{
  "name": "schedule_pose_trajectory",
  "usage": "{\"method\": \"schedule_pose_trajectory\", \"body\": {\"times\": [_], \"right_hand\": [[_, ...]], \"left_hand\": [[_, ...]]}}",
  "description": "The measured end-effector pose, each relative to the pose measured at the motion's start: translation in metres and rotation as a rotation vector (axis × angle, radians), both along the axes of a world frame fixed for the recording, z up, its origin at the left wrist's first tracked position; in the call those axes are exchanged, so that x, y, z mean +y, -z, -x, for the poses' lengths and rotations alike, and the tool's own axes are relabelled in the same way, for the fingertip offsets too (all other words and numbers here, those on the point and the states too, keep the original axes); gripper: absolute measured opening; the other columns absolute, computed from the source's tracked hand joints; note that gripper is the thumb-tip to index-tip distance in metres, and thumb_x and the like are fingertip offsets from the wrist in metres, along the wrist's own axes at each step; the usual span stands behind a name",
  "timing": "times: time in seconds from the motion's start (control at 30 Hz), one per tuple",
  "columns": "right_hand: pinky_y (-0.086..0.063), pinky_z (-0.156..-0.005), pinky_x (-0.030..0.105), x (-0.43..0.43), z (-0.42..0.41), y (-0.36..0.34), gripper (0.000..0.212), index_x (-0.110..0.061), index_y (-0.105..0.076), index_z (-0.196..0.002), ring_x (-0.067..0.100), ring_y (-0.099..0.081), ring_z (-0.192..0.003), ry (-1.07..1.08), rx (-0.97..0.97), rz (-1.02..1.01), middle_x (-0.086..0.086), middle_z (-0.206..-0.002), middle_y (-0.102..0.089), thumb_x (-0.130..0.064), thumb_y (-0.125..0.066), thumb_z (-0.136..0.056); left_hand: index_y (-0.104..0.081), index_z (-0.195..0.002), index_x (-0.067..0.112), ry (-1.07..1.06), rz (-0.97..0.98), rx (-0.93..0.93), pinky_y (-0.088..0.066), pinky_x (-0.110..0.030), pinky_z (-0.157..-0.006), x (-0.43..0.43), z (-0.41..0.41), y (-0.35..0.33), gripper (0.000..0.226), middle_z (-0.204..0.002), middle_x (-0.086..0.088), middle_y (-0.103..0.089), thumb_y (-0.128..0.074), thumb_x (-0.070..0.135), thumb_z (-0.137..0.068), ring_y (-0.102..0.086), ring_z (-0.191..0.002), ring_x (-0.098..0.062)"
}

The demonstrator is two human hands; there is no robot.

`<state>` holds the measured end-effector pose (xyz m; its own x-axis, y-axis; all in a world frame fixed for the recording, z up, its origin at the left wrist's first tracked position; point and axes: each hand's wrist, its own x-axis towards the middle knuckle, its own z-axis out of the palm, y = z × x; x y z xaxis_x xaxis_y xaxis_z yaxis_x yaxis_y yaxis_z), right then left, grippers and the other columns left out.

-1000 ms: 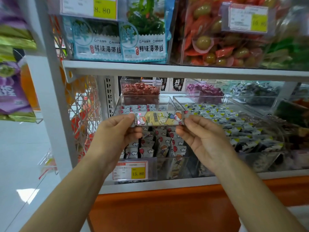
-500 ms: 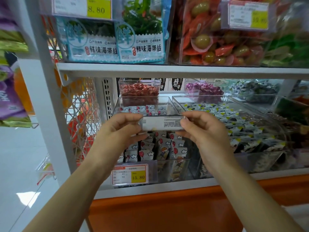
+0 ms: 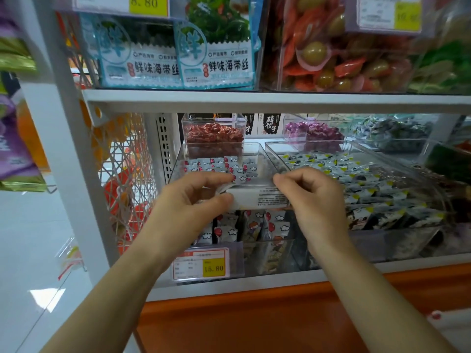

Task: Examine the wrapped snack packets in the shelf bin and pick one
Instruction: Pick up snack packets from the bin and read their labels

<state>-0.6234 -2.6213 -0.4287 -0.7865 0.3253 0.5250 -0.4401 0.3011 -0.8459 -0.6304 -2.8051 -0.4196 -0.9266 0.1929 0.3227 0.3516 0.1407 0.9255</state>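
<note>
Since 1 s ago, the packet (image 3: 257, 197) has been rotated from its cartoon face to its white printed back. Left hand (image 3: 190, 202) pinches the packet's left end between thumb and fingers; right hand (image 3: 309, 197) pinches the right end likewise. Packet sits level, held above the clear shelf bin (image 3: 260, 154) of matching packets, over the 15.80 price tag (image 3: 201, 264). Recommendation: keep the text flat to the eyes, grip only the crimped ends, avoid covering print.
</note>
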Motion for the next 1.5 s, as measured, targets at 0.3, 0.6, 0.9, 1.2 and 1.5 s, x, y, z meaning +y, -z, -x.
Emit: {"method": "schedule_pose_trajectory", "body": {"times": [0.3, 0.6, 0.9, 1.2, 1.5], "right_hand": [[-0.045, -0.064, 0.01, -0.006, -0.003, 0.005, 0.008, -0.022, -0.068, -0.078, 0.0, -0.06, -0.071, -0.099, 0.052, -0.125, -0.014, -0.072, -0.064, -0.017, -0.066, -0.084], [-0.049, -0.063, 0.03, -0.007, -0.001, 0.008, 0.014, -0.019, -0.068, -0.071, 0.016, -0.058, -0.066, -0.05, 0.009, -0.015, 0.0, -0.067, -0.063, -0.021, -0.066, -0.085], [-0.054, -0.085, 0.03, 0.007, -0.001, 0.008, 0.028, -0.028, -0.068, -0.108, 0.015, -0.066, -0.099, -0.35, -0.105, 0.126, -0.004, -0.104, -0.07, -0.018, -0.068, -0.082], [-0.048, -0.063, 0.021, 0.025, -0.008, -0.001, 0.008, -0.031, -0.06, -0.083, 0.009, -0.06, -0.072, -0.04, 0.028, -0.178, -0.004, -0.079, -0.064, -0.028, -0.067, -0.082], [-0.029, -0.079, 0.024, -0.003, -0.006, 0.017, 0.046, -0.017, -0.066, -0.109, 0.014, -0.049, -0.099, 0.081, -0.011, -0.876, -0.008, -0.099, -0.061, -0.046, -0.072, -0.073]], "left_hand": [[-0.066, -0.07, 0.014, -0.138, -0.005, 0.005, -0.055, -0.041, -0.064, 0.003, 0.005, 0.002, 0.017, -0.072, -0.005, -0.064, -0.062, 0.021, -0.084, -0.059, -0.065, -0.018], [-0.072, -0.074, 0.017, -0.112, 0.036, 0.038, -0.058, -0.046, -0.069, 0.002, 0.004, 0.003, 0.021, -0.076, -0.003, -0.067, -0.059, 0.029, -0.086, -0.065, -0.075, -0.026], [-0.047, -0.135, 0.025, -0.041, 0.097, 0.087, -0.053, -0.013, -0.073, 0.006, 0.004, 0.01, 0.047, -0.102, 0.016, -0.065, -0.056, 0.023, -0.089, -0.065, -0.086, 0.005], [-0.016, -0.148, 0.032, -0.096, 0.827, 0.297, -0.024, -0.039, -0.111, 0.008, 0.01, 0.027, 0.057, -0.153, 0.007, -0.027, -0.036, 0.045, -0.096, -0.027, -0.138, -0.014], [-0.014, -0.147, 0.036, -0.082, 1.146, 0.288, 0.004, -0.045, -0.115, 0.003, 0.017, 0.04, 0.048, -0.157, 0.016, -0.008, -0.018, 0.042, -0.1, 0.004, -0.143, -0.003]]}}
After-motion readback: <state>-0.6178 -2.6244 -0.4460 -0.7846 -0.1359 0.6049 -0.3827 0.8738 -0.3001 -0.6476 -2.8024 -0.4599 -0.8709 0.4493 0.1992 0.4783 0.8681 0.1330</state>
